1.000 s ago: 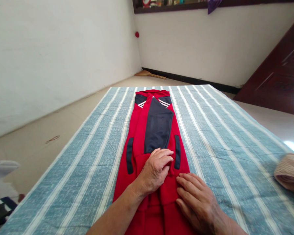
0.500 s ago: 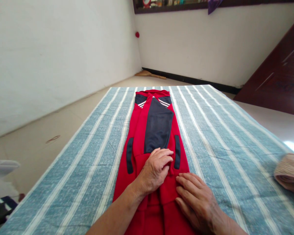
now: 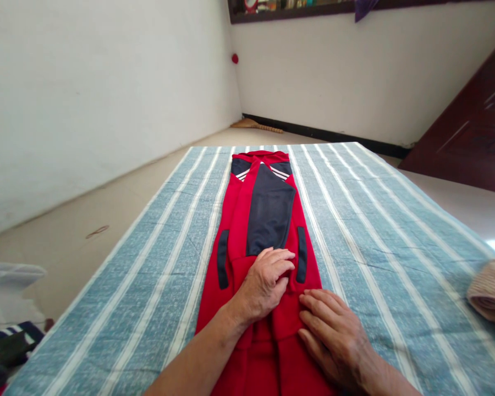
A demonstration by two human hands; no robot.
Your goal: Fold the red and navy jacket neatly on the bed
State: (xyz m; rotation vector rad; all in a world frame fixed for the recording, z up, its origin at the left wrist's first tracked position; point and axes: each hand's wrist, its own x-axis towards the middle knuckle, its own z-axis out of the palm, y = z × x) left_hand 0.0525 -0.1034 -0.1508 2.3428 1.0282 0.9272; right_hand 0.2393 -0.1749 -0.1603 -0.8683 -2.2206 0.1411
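Note:
A red track jacket (image 3: 239, 220) with dark navy panels and white stripes lies lengthwise before me, its sides folded in to make a long narrow strip. The collar is at the far end. My left hand (image 3: 268, 278) rests on the middle of it, just below the navy panel, fingers loosely bent and lying on the cloth. Lower down, my right hand (image 3: 334, 330) lies flat along the jacket's right edge with the fingers stretched out. The near end of the jacket runs out of view between my forearms.
Under the jacket spreads a blue-and-white striped cloth (image 3: 160, 247) over a flat surface. A folded beige cloth (image 3: 493, 291) lies at the right edge. Other clothing (image 3: 12, 341) sits low at the left. A broom (image 3: 256, 125) lies on the floor by the far wall.
The whole view has shifted slightly, so everything appears a little further right. Both hands stay at the same places on the jacket.

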